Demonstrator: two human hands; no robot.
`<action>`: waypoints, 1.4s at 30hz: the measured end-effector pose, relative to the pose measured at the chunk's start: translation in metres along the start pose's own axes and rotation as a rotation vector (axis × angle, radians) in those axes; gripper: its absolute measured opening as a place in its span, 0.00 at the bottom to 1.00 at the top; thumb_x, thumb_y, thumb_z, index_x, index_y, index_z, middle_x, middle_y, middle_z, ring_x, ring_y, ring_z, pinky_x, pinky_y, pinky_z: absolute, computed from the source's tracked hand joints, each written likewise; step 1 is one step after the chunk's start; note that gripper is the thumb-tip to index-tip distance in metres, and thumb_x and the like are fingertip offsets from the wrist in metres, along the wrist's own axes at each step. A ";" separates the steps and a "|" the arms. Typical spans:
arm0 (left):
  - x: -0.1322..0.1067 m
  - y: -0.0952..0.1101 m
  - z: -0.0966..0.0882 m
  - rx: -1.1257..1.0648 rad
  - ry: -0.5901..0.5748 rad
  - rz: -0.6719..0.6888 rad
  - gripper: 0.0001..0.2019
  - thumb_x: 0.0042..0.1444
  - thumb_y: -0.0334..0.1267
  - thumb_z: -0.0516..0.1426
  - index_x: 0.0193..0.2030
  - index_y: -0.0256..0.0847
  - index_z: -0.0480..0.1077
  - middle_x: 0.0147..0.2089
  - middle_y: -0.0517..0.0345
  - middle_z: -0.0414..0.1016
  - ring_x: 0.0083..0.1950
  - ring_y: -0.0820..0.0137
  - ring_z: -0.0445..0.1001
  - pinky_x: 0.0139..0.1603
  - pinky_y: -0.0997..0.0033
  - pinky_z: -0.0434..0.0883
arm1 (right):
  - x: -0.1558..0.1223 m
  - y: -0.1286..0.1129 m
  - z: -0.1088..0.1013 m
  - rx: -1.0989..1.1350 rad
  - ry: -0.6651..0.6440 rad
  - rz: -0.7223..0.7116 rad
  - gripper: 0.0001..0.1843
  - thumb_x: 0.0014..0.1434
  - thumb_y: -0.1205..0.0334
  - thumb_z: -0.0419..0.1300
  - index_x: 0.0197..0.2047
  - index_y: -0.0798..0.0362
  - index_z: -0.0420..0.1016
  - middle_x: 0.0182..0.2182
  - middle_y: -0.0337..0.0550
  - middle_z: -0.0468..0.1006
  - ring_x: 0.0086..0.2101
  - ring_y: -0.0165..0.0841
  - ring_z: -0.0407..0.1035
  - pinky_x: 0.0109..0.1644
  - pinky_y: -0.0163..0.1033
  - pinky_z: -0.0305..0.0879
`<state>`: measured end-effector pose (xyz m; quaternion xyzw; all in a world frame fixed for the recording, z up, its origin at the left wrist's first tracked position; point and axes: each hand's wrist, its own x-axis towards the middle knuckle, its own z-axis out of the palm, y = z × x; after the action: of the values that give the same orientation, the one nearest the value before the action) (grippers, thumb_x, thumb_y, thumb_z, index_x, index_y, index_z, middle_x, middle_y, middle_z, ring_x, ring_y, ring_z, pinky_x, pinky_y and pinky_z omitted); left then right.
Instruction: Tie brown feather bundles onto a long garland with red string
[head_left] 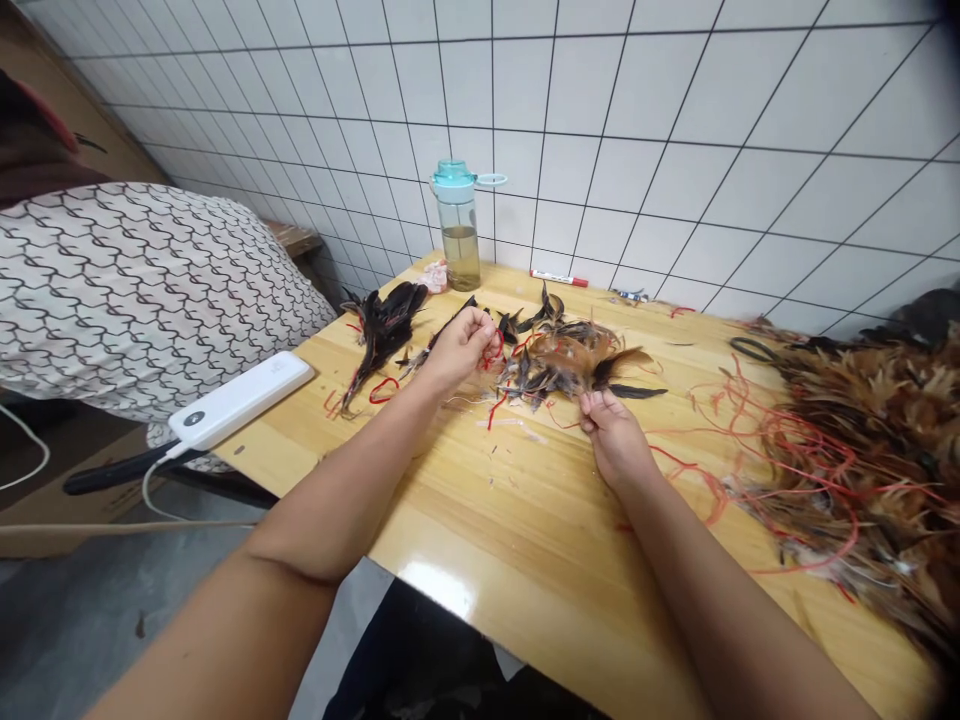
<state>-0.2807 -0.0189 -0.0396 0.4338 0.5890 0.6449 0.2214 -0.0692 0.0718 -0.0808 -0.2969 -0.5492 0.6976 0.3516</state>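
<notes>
My left hand [463, 348] is closed in a pinch over the middle of the table, with red string [491, 362] at its fingertips. My right hand [611, 432] is pinched too, just in front of a loose pile of brown and black feathers [562, 352]. What lies between the right fingertips is too small to make out; a thin red strand runs near them. A dark feather [637, 391] sticks out of the pile above the right hand. Left of my left hand lies a bunch of black feathers [386, 325] beside a red loop of string [385, 390].
A large heap of brown feathers [892, 430] with tangled red strings [810, 460] covers the table's right side. At the back stand a water bottle [459, 235] and a red-capped marker [559, 278]. A white power bank [240, 400] overhangs the left edge, near a person in a patterned shirt [150, 290].
</notes>
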 end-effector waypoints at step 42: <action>-0.020 0.012 0.020 0.684 -0.311 0.424 0.09 0.57 0.40 0.55 0.39 0.39 0.74 0.45 0.52 0.76 0.50 0.66 0.72 0.54 0.64 0.65 | 0.001 -0.003 -0.003 0.032 0.103 -0.028 0.19 0.50 0.47 0.63 0.24 0.52 0.61 0.26 0.36 0.69 0.20 0.21 0.54 0.22 0.31 0.48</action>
<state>-0.2507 -0.0255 -0.0351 0.6857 0.6264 0.3704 0.0137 -0.0674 0.0747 -0.0783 -0.3189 -0.5232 0.6852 0.3938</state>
